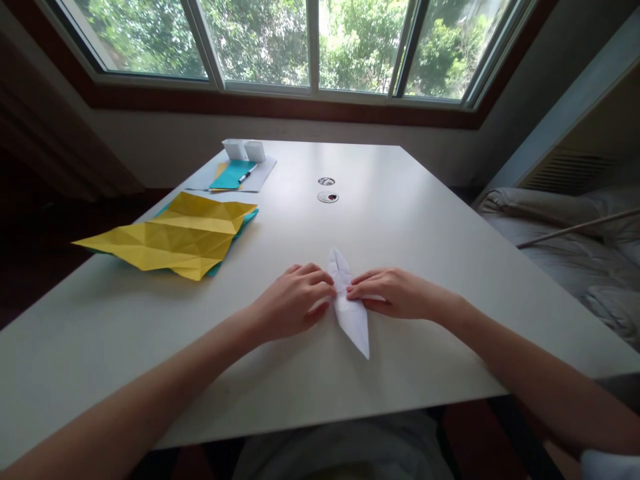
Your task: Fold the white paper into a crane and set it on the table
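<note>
A long, pointed piece of folded white paper (354, 321) lies on the smooth white worktop (425, 233), in the middle, close to its near edge. My left hand (297, 300) touches the paper's left side, and my right hand (393, 292) has fingertips on its right side. I can't tell if either grip is pinching the paper or just pressing it. I think I am working on a fold. The next move seems to need neat edges and gentle fingers. A big, creased yellow paper sheet (185, 233) lies on the worktop's left.
</note>
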Action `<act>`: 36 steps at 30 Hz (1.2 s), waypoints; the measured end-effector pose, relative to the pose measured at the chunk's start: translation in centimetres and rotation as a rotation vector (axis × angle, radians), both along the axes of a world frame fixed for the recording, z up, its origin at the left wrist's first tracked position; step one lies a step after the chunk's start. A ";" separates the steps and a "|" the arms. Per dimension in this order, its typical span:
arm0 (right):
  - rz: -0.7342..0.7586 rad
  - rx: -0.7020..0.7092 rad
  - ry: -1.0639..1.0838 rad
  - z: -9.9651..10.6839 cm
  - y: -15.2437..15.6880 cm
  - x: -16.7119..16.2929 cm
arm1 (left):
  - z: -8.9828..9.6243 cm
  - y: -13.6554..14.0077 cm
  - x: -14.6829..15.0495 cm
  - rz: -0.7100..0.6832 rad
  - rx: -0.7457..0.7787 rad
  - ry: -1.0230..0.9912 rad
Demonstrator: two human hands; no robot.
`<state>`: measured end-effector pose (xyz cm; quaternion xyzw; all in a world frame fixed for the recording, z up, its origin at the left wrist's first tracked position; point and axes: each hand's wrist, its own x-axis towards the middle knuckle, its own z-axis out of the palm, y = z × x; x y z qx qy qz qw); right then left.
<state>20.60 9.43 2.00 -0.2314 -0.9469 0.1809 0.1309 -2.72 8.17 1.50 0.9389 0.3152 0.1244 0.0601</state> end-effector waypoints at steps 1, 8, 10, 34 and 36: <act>-0.025 -0.011 0.005 0.0 0.0 -0.1 | -0.1 0.0 0.0 -0.005 -0.012 -0.009; -0.187 -0.069 0.046 -0.1 0.3 -0.4 | -0.8 0.2 0.6 0.024 -0.082 -0.154; -0.220 -0.103 0.070 -0.3 0.4 -0.4 | -1.0 0.3 0.7 0.032 -0.129 -0.198; -0.131 -0.011 0.090 -0.9 0.7 -0.1 | -1.4 1.3 0.6 0.459 -0.154 -0.158; -0.259 0.027 0.099 -1.4 0.7 -0.4 | -1.5 1.2 0.8 0.468 -0.159 -0.158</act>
